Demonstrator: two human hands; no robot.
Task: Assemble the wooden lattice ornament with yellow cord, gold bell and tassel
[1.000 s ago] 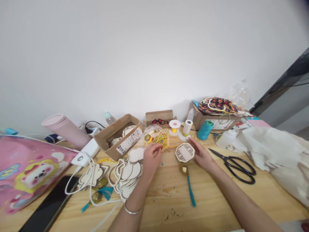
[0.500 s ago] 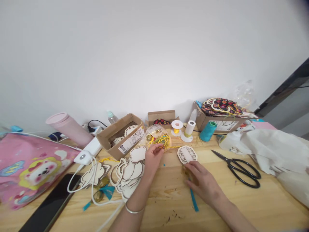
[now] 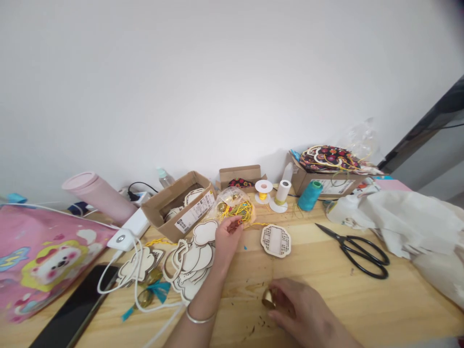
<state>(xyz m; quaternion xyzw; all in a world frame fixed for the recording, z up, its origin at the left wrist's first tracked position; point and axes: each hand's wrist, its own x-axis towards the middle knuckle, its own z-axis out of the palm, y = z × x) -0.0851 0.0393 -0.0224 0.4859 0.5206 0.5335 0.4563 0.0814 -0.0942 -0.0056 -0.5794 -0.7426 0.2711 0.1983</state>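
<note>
My right hand [image 3: 295, 309] is low over the table's front part, thumb and fingers closed around a round gold bell [image 3: 268, 299]. Farther left, my left hand [image 3: 229, 237] has its fingers pinched together beside a clear bag holding tangled yellow cords [image 3: 241, 211]. A small orange-red spot shows at those fingertips; what it belongs to is too small to tell. Between and beyond the hands lies a wooden lattice-framed plaque [image 3: 276, 240], flat on the table, with a yellow cord running from its upper edge toward the bag.
Black scissors [image 3: 357, 249] lie at the right. Wooden cutouts [image 3: 195, 258] pile up left of my left forearm, near bells with teal tassels [image 3: 159, 290]. Behind stand a cardboard box [image 3: 181, 205], a yellow spool [image 3: 263, 192] and a teal thread cone [image 3: 310, 195]. A white cable crosses the left side.
My right hand has drawn back toward me with the gold bell, away from the wooden plaque, which now shows whole. The teal tassel strip is out of sight. My left hand stays nearly in place.
</note>
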